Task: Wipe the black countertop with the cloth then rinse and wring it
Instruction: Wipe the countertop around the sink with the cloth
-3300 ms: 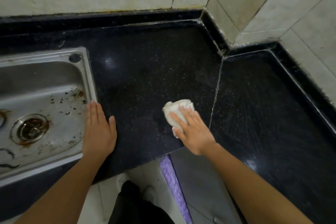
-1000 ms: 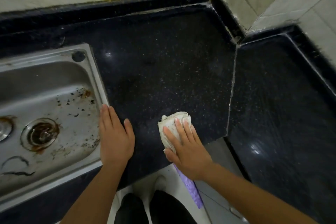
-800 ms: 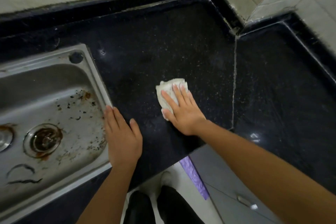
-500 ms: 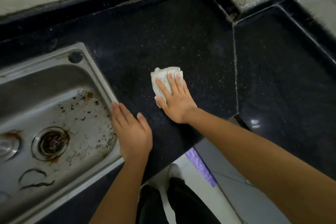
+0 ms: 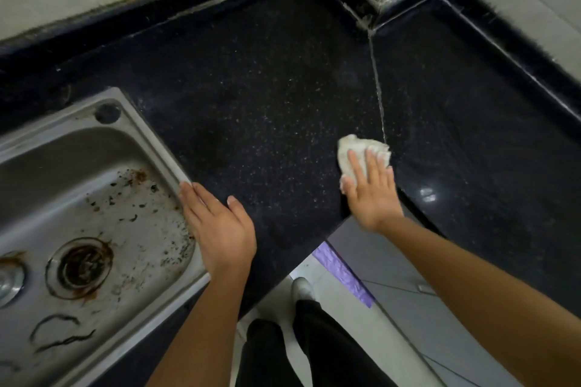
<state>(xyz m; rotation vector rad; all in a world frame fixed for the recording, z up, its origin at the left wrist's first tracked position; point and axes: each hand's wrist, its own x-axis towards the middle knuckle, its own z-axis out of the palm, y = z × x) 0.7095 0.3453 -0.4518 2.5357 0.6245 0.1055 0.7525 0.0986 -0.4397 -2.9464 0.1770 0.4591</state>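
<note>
Black counter (image 5: 267, 88) was mid-wipe: flat right hand (image 5: 371, 195) pressed cloth (image 5: 355, 148) at three o'clock, left hand (image 5: 220, 229) rested open; rinsing, wringing undone.

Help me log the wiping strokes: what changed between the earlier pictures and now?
The right hand, pressing the cloth flat, slid it from the front edge toward the middle of the countertop, then swept it right. It now lies at the seam between the slabs. Nothing was picked up or let go. The left hand stays flat on the countertop beside the sink rim.
</note>
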